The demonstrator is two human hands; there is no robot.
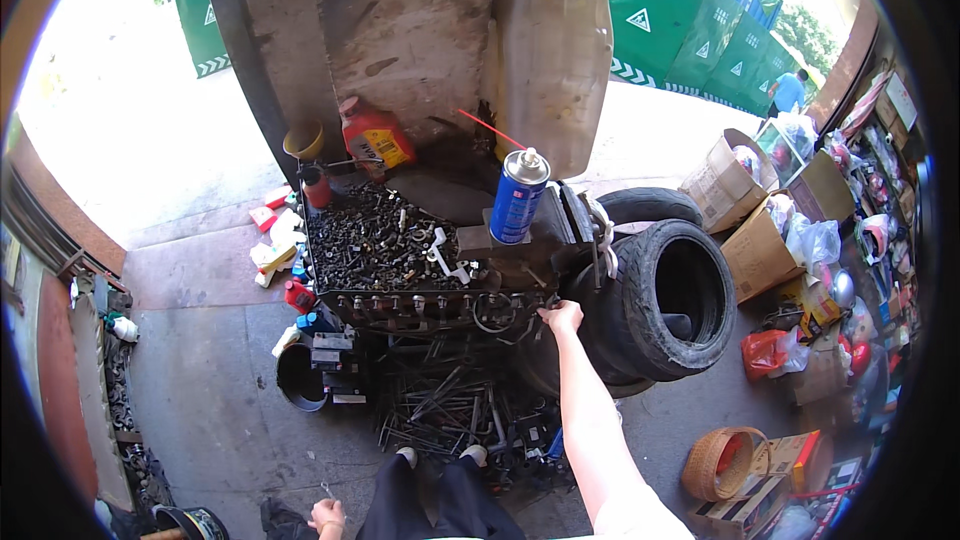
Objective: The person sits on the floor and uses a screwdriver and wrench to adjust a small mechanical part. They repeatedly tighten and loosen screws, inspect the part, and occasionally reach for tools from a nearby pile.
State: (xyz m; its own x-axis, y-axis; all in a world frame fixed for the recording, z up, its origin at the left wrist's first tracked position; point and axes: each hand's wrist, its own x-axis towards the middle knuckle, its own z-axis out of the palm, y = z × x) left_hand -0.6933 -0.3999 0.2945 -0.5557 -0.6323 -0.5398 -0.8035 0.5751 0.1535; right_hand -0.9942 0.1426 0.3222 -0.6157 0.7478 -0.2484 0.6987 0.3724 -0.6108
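My right hand point(562, 316) reaches out to the front right corner of a workbench point(430, 310). Its fingers are closed at the bench edge, and what they grip is too small to make out. Low in the picture, my left hand point(327, 515) is closed around a small silvery metal piece point(327, 490) that sticks up from the fingers. Loose bolts and nuts point(375, 240) cover the bench top, with a white bracket-like part point(440, 258) among them. Above my right hand, a blue spray can point(519, 197) with a red straw stands upright near a vise-like metal block point(575, 215).
Worn tires point(680, 300) stand right of the bench. Long metal rods and tools point(450, 405) lie beneath it, before my feet. A black bucket point(300, 377) is at the left. Cardboard boxes point(765, 250) and a wicker basket point(715, 465) line the right side. A red jug point(375, 135) sits behind.
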